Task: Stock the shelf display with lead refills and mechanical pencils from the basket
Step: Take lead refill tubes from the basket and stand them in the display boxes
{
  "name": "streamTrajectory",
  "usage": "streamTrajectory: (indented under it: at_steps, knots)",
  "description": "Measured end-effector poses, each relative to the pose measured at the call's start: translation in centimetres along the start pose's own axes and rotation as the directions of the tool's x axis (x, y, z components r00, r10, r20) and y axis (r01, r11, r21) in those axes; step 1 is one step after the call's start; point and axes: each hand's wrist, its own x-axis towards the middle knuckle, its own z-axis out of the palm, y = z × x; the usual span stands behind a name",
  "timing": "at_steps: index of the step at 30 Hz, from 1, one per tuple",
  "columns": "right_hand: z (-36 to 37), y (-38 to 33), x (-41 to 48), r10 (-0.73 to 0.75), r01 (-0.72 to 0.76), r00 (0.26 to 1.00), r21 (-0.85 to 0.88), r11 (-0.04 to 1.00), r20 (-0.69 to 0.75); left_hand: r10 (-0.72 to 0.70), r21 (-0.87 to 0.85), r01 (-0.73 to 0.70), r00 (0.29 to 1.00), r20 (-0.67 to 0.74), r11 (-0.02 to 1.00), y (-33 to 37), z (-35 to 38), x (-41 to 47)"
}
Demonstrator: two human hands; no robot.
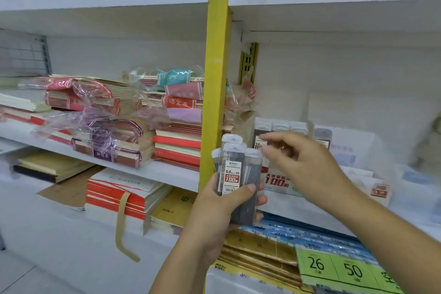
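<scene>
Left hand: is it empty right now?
No, the left hand grips a fanned bunch of lead refill cases, with its thumb laid across their front.

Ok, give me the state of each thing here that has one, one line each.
Left hand, gripping a fanned bunch of lead refill cases, upright.
Refill cases in the display, standing upright in a row.
Right hand, reaching toward that row; blurred, grip unclear.
Notebook bundles, stacked flat, plastic wrap torn open.

right hand (303,164): fingertips blurred | shelf refill packs (281,126): partly hidden behind it | price tag (343,270): cut at edge
</scene>
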Motion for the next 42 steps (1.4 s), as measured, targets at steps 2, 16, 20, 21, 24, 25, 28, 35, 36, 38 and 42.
streamTrajectory:
  at_steps: [2, 16, 20, 21, 24, 25, 28, 35, 36, 38, 42]
  knots:
    - [0.7, 0.1, -2.1, 0.125, -0.15, 0.986, 0.266, 0.952, 0.111, -0.037, 0.008, 0.037, 0.997, 0.062, 0.999, 0.0, 0.6, -0.5]
    - [-2.3, 2.6, -6.2, 0.24, -0.271, 0.963, 0.432, 0.86, 0.126, -0.185, 0.084, 0.182, 0.982, 0.033, 0.98, -1.5, 1.4, -2.3]
    - [-2.6, 3.0, -6.4, 0.308, -0.298, 0.949, 0.513, 0.805, 0.067, -0.156, 0.093, 0.156, 0.988, -0.01, 0.983, -1.6, 1.9, -2.3]
    - [-2.7, 3.1, -6.4, 0.33, -0.299, 0.943, 0.536, 0.789, 0.039, -0.149, 0.093, 0.15, 0.989, -0.015, 0.984, -1.6, 2.0, -2.3]
    - [-2.6, 3.0, -6.5, 0.342, -0.268, 0.939, 0.568, 0.778, -0.026, -0.141, 0.081, 0.143, 0.99, -0.029, 0.986, -1.6, 2.2, -2.2]
    - [-2.5, 2.9, -6.5, 0.328, -0.247, 0.943, 0.556, 0.793, -0.048, -0.14, 0.073, 0.142, 0.99, -0.03, 0.987, -1.6, 2.3, -2.2]
    - [-2.9, 2.0, -5.9, 0.225, -0.133, 0.962, 0.451, 0.882, -0.156, -0.13, 0.01, 0.131, 0.99, -0.045, 0.991, -1.0, 2.4, -2.1]
    - [-3.5, -0.6, 1.1, -0.062, 0.099, 0.967, 0.137, 0.986, -0.248, -0.058, 0.022, 0.061, 0.991, -0.122, 0.998, 0.0, 0.7, -1.6]
    - [-3.1, -0.7, 2.1, -0.057, 0.085, 0.975, 0.124, 0.989, -0.216, -0.056, 0.035, 0.061, 0.99, -0.13, 0.997, 0.0, 0.4, -1.5]
    - [-2.6, -0.8, 3.7, -0.054, 0.075, 0.982, 0.111, 0.991, -0.181, -0.053, 0.045, 0.059, 0.99, -0.131, 0.997, -0.2, 0.0, -1.2]
    - [-2.9, -0.8, 5.7, -0.077, 0.09, 0.971, 0.047, 0.995, -0.225, -0.043, 0.028, 0.046, 0.995, -0.095, 0.999, -0.3, -0.9, -0.7]
